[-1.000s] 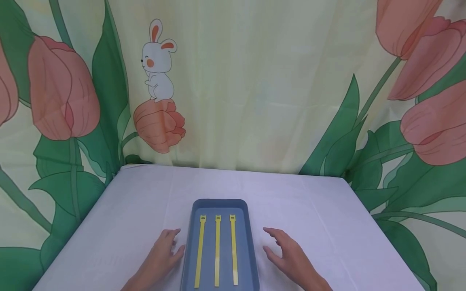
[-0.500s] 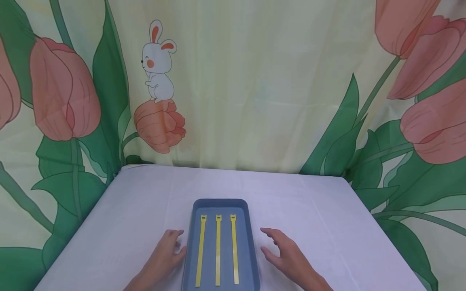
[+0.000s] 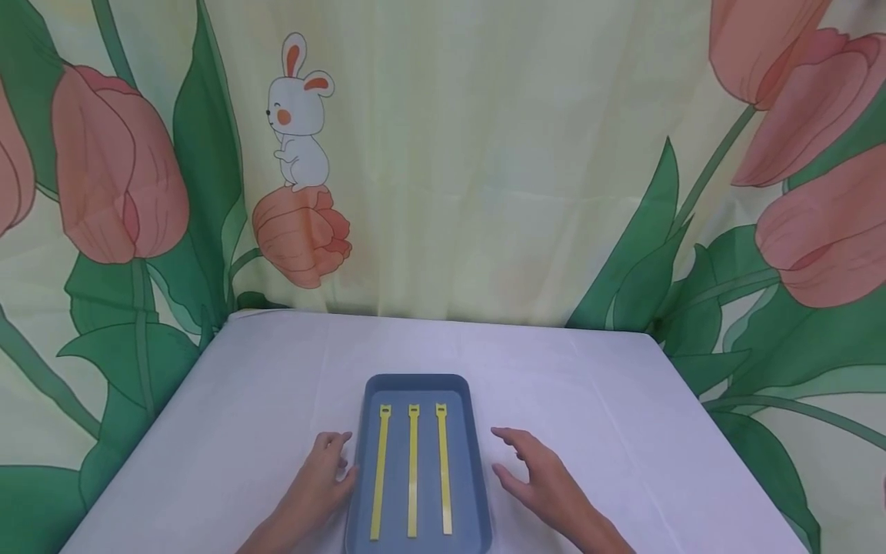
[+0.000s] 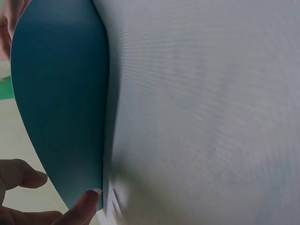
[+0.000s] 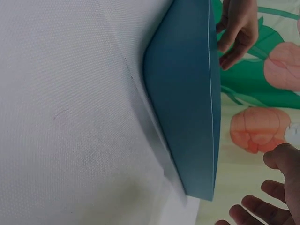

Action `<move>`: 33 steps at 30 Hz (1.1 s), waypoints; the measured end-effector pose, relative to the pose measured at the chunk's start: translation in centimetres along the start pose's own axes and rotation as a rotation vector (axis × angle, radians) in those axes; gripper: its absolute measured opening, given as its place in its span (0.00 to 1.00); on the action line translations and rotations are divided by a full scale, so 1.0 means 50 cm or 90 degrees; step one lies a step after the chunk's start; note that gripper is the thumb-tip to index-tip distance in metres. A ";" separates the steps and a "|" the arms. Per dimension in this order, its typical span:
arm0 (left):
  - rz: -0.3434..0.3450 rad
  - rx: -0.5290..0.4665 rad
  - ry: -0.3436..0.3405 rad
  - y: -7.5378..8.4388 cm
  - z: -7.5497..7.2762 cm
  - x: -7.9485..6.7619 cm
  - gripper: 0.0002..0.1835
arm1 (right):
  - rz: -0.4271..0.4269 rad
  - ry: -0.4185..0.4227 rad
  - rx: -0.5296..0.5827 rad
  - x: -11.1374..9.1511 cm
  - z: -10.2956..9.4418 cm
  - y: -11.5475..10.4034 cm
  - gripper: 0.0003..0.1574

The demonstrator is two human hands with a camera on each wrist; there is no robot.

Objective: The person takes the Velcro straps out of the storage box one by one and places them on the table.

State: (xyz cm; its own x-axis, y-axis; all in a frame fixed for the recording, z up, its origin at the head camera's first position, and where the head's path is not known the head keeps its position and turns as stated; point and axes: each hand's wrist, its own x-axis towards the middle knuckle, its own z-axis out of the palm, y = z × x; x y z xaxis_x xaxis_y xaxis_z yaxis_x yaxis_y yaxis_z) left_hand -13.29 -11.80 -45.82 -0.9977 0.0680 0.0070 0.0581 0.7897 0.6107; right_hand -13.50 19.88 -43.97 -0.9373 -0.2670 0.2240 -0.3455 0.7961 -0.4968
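Note:
A blue-grey tray with a raised rim lies on the table. Inside it, three yellow strap-like cable ties with slotted heads lie side by side: a left tie, a middle tie and a right tie. My left hand is beside the tray's left rim, fingers loosely bent, thumb close to the rim; whether it touches I cannot tell. To the right of the tray, my right hand hovers with thumb and fingers apart, holding nothing. Both wrist views show the tray's outer wall.
A white cloth covers the table under and around the tray. Behind the table's far edge hangs a curtain printed with tulips and a white rabbit.
My right hand has drifted slightly left, nearer the tray. The left hand has shifted a little to the right. The tray and cable ties lie as before; the head view has tilted slightly.

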 end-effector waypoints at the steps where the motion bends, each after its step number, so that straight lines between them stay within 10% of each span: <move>1: 0.002 0.002 0.001 0.000 0.001 0.000 0.28 | -0.002 0.003 -0.002 0.001 -0.001 -0.001 0.31; 33: -0.045 -0.096 -0.007 0.007 -0.006 -0.015 0.26 | -0.043 0.001 0.011 0.005 0.006 -0.014 0.30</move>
State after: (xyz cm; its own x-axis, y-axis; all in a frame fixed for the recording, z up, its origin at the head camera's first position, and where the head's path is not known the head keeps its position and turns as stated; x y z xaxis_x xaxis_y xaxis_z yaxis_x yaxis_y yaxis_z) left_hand -12.53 -11.77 -45.40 -0.9986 0.0226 -0.0476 -0.0187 0.6922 0.7215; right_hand -13.52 19.10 -43.80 -0.9120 -0.3189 0.2581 -0.4083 0.7670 -0.4950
